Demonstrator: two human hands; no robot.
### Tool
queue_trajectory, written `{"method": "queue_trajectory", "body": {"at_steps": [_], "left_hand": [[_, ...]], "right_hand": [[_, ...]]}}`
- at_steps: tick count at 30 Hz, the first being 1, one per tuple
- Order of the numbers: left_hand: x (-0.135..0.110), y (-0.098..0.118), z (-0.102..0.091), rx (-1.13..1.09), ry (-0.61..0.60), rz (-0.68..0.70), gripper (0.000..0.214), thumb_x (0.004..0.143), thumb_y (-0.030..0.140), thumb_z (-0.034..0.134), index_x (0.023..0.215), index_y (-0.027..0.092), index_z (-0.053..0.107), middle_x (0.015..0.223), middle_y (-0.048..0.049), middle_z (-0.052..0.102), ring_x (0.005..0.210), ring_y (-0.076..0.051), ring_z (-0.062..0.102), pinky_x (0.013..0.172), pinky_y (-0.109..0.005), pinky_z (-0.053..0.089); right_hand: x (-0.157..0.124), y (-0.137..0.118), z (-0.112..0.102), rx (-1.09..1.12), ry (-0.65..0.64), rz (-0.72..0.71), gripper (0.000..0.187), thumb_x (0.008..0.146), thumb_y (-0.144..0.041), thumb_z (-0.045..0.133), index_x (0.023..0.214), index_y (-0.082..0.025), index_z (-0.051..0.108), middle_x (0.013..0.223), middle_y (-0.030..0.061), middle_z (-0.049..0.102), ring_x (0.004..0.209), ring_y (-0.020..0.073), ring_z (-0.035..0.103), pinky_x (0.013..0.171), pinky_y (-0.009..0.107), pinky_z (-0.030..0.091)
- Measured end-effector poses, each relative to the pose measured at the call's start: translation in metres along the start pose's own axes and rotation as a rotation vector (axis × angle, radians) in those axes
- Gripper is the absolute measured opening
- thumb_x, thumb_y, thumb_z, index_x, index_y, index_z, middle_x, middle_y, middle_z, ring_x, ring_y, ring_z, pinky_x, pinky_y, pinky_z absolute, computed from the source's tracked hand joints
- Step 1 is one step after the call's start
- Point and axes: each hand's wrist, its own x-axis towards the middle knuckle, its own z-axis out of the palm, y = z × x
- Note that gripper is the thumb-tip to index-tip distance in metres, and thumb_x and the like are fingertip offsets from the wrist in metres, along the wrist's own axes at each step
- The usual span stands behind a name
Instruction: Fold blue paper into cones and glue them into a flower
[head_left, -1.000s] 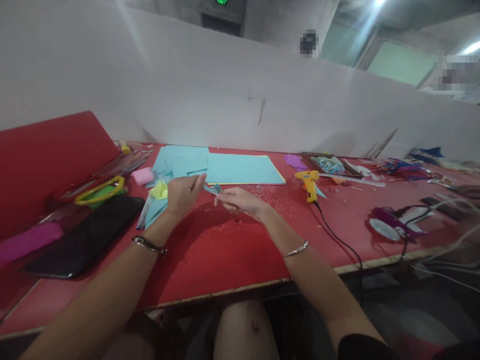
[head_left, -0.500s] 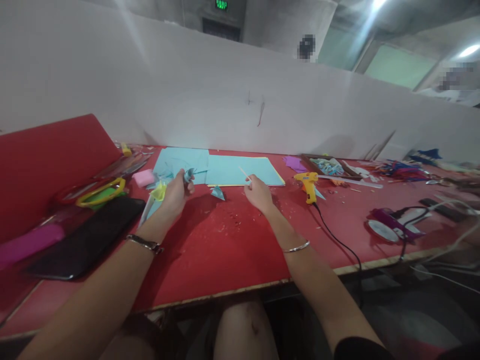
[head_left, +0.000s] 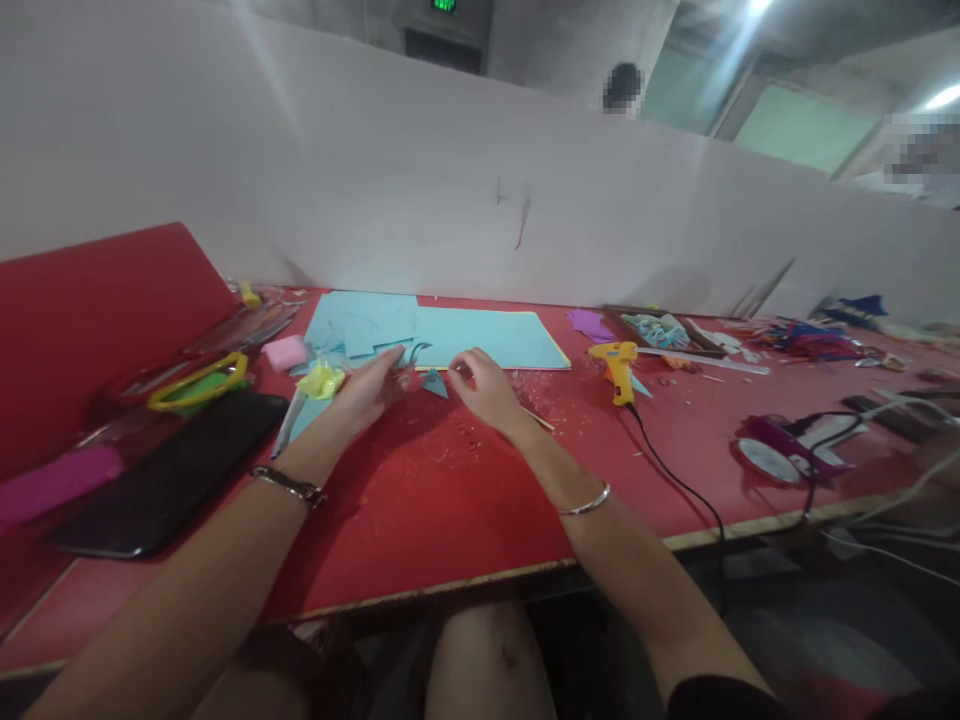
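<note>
Across the red table (head_left: 420,520), the blue sheets (head_left: 480,335) lie by the wall as they did half a second ago; the hands have changed most. The left hand (head_left: 371,390) has moved inward and the right hand (head_left: 484,390) has come back toward it, leaving a small gap between them. The thin stick, in the right fingers then, now lies on the table beside the right wrist (head_left: 538,418), so that hand seems freed for the paper. The left fingertips appear to pinch the curled blue paper (head_left: 420,352), held just above the table; the right thumb and forefinger bend toward each other, though I cannot tell whether they grip anything. The small blue scrap (head_left: 434,383) lies between the hands.
</note>
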Motion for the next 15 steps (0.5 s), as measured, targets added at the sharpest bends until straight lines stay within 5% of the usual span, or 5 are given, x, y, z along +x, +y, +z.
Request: {"method": "queue_trajectory", "body": {"at_steps": [3,8,15], "left_hand": [[-0.003,-0.002,0.002,0.057,0.006,0.014,0.01,0.072,0.022,0.057,0.069,0.015,0.051,0.056,0.0021,0.055,0.045,-0.006,0.048,0.047,-0.018,0.041],[-0.005,-0.008,0.001,0.132,-0.195,0.012,0.013,0.069,0.024,0.062,0.078,0.016,0.057,0.07,0.0013,0.059,0.058,-0.008,0.053,0.056,-0.018,0.043],[-0.002,-0.012,-0.004,0.265,-0.288,0.018,0.015,0.071,0.025,0.06,0.083,0.017,0.059,0.069,0.001,0.058,0.06,-0.008,0.052,0.063,-0.02,0.043]], "right_hand": [[0.0,-0.003,0.004,0.137,0.028,-0.059,0.013,0.082,-0.028,0.043,0.082,-0.019,0.052,0.08,0.0019,0.052,0.076,0.0132,0.049,0.073,0.026,0.04],[0.0,-0.008,0.004,0.252,0.1,-0.042,0.011,0.08,-0.026,0.046,0.086,-0.018,0.052,0.078,0.0005,0.049,0.071,0.0119,0.048,0.071,0.025,0.04],[-0.001,-0.013,0.001,0.232,0.029,-0.029,0.01,0.081,-0.023,0.047,0.076,-0.018,0.054,0.074,-0.0002,0.049,0.071,0.0113,0.048,0.07,0.023,0.039]]}}
